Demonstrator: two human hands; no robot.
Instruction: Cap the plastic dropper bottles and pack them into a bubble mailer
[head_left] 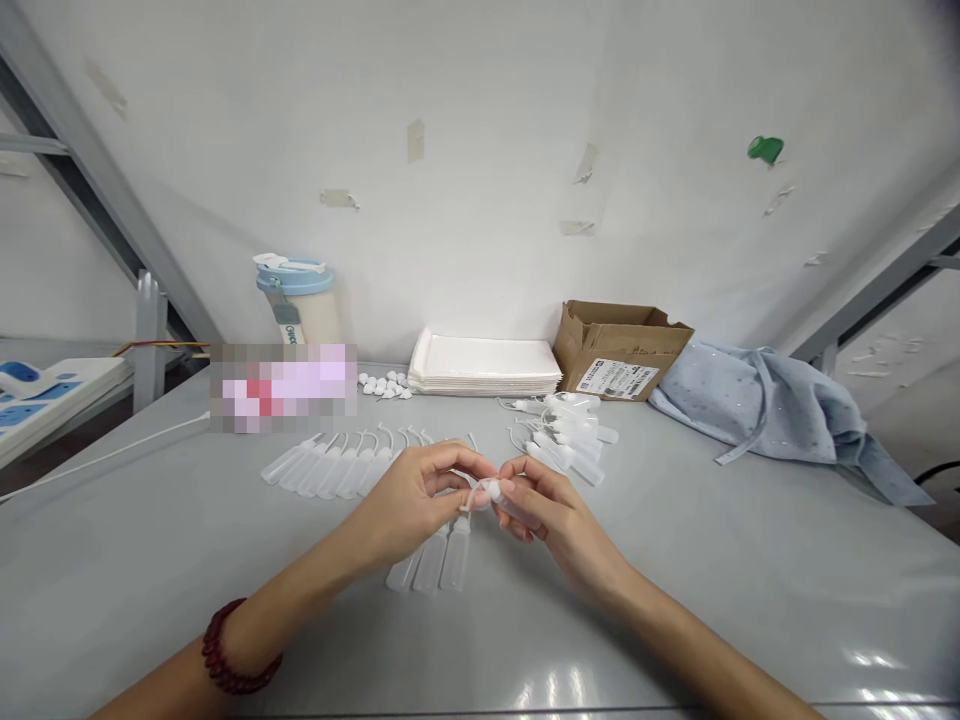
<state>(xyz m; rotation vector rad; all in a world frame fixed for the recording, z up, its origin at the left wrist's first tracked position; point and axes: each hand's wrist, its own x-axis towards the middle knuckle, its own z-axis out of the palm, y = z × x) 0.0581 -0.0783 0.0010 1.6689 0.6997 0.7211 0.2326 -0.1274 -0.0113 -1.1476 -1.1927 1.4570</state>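
My right hand (551,510) is closed round a small translucent bottle (517,512), tilted with its white top toward the left. The fingers of my left hand (427,495) pinch the thin curved tube (472,492) at that top, and both hands nearly touch. Several similar bottles (430,562) lie side by side just below my left hand. Behind it, a row of more bottles with thin tubes (326,470) stretches to the left. A loose pile of capped bottles (574,435) lies beyond my right hand.
Small white caps (384,385) lie beside a stack of white envelopes (487,365) at the wall. Farther right are an open cardboard box (622,350) and a light blue cloth (765,405). A blue-lidded cup (300,300) stands at the back left, behind a blurred pink item (289,388).
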